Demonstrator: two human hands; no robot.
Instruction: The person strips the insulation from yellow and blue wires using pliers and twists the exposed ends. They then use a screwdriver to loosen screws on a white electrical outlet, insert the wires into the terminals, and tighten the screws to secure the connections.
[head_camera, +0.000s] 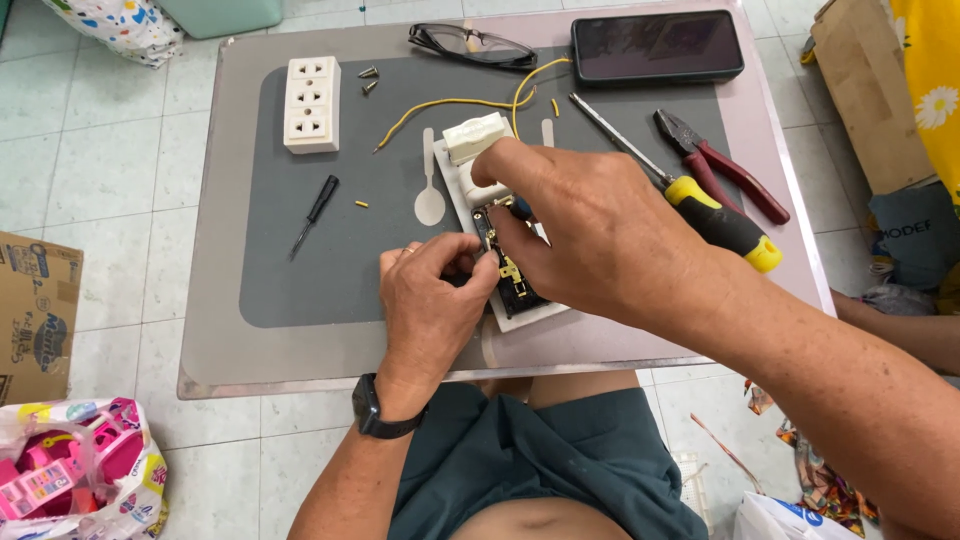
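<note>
An opened white socket base (522, 318) with dark insides and brass contacts lies on the low table (210, 330) in front of me. My left hand (432, 300) pinches at the brass parts on its left side. My right hand (585, 225) rests over the base, fingers curled on its upper part, index finger touching a small white block (472, 136) at the top. A yellow wire (450, 102) runs from under my right hand toward the table's back. What my fingertips grip is hidden.
A white triple socket cover (311, 104), two screws (368, 79), a small black screwdriver (314, 212), glasses (470, 44), a phone (657, 46), a yellow-handled screwdriver (715, 215) and red pliers (722, 165) lie on the table. Boxes and bags stand on the tiled floor around it.
</note>
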